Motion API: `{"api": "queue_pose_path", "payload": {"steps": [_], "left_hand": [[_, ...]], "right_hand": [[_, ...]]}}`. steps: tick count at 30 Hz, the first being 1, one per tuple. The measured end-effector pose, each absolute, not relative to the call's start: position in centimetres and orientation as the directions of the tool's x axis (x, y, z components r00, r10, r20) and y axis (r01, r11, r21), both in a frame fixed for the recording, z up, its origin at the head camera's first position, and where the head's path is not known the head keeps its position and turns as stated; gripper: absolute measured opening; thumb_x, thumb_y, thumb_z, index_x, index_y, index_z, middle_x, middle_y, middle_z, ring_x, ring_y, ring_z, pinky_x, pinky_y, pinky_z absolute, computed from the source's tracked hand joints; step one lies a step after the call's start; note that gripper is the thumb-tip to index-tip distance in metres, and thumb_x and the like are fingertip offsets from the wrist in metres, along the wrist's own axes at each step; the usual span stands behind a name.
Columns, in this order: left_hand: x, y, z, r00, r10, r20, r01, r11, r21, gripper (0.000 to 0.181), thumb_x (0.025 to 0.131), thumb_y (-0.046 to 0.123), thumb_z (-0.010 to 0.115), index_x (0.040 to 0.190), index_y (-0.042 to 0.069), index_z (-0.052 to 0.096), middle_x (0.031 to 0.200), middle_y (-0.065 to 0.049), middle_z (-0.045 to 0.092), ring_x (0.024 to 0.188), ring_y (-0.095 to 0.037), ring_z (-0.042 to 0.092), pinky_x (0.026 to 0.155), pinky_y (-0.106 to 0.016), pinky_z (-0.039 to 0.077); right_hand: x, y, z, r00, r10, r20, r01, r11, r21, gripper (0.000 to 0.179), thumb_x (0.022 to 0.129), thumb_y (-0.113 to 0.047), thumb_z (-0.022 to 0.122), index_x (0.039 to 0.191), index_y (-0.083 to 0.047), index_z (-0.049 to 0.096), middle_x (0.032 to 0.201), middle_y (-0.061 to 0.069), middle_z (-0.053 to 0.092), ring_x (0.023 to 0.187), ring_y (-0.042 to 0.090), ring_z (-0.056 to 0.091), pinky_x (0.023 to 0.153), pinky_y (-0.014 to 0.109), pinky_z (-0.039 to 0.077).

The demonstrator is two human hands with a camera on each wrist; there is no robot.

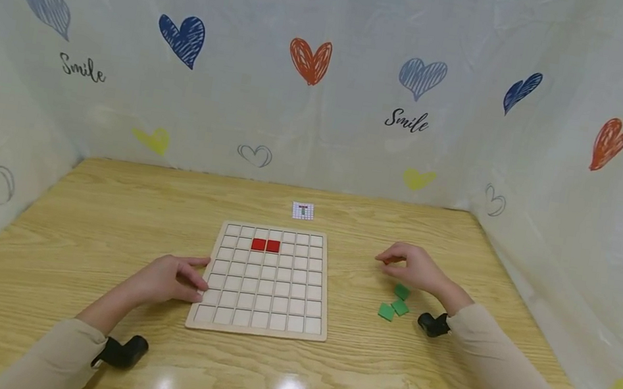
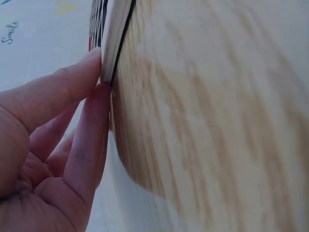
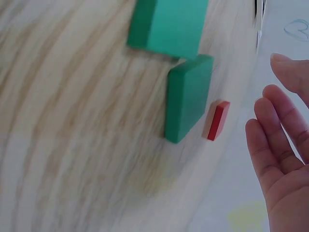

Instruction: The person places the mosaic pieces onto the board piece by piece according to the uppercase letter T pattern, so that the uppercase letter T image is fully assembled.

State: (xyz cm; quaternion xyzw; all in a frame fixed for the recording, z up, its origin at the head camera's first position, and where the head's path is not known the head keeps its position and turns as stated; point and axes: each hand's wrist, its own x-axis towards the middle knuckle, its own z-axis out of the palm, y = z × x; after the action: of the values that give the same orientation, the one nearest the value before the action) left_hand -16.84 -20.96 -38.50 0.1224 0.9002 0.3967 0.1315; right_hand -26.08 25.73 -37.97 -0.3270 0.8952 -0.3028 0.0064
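Observation:
A pale wooden grid board [image 1: 328, 257] lies on the table, with two red square tiles [image 1: 266, 245] side by side in its second row from the top. My left hand [image 1: 171, 278] rests at the board's left edge, its thumb and fingertips touching the rim. Over the table right of the board is my right hand [image 1: 411, 266], thumb and fingers apart. The right wrist view shows a loose red tile [image 3: 218, 121] lying below these fingers. Three green tiles [image 1: 400, 307] lie close by, nearer the right wrist.
A small card [image 1: 303, 211] printed with a coloured pattern on a grid lies behind the board. The wooden table [image 1: 143, 370] is bounded at the back and sides by a pale curtain [image 1: 350, 133] with hearts and "Smile" lettering. Each wrist wears a black mount [image 1: 433, 325].

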Motion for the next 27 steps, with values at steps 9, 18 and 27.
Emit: {"api": "queue_pose_path", "payload": {"steps": [9, 18, 27], "left_hand": [[-16.8, -21.0, -38.6, -0.936, 0.331, -0.123, 0.13, 0.648, 0.751, 0.012, 0.073, 0.013, 0.079, 0.084, 0.01, 0.074, 0.136, -0.022, 0.044, 0.13, -0.044, 0.028, 0.101, -0.055, 0.026], [-16.7, -20.9, -38.6, -0.936, 0.326, -0.136, 0.115, 0.645, 0.755, 0.013, 0.074, 0.015, 0.079, 0.085, 0.011, 0.074, 0.137, -0.02, 0.044, 0.131, -0.043, 0.027, 0.102, -0.055, 0.026], [-16.9, -21.0, -38.6, -0.94, 0.305, -0.155, 0.088, 0.653, 0.753, 0.012, 0.074, 0.013, 0.079, 0.084, 0.011, 0.075, 0.138, -0.02, 0.043, 0.131, -0.043, 0.026, 0.103, -0.054, 0.025]], "right_hand": [[-26.2, 27.2, -38.4, -0.797, -0.561, 0.223, -0.575, 0.592, -0.565, 0.019, 0.08, -0.001, 0.07, 0.099, 0.001, 0.07, 0.094, 0.009, 0.065, 0.087, 0.027, 0.061, 0.077, 0.045, 0.049], [-27.4, 27.6, -38.4, -0.839, -0.518, 0.164, -0.507, 0.638, -0.58, 0.017, 0.079, -0.005, 0.072, 0.096, 0.0, 0.07, 0.094, 0.01, 0.066, 0.09, 0.031, 0.06, 0.082, 0.048, 0.047], [-28.7, 27.1, -38.9, -0.883, -0.467, 0.049, -0.416, 0.731, -0.541, 0.018, 0.079, -0.011, 0.074, 0.094, -0.001, 0.07, 0.092, 0.009, 0.065, 0.084, 0.024, 0.06, 0.075, 0.039, 0.049]]}}
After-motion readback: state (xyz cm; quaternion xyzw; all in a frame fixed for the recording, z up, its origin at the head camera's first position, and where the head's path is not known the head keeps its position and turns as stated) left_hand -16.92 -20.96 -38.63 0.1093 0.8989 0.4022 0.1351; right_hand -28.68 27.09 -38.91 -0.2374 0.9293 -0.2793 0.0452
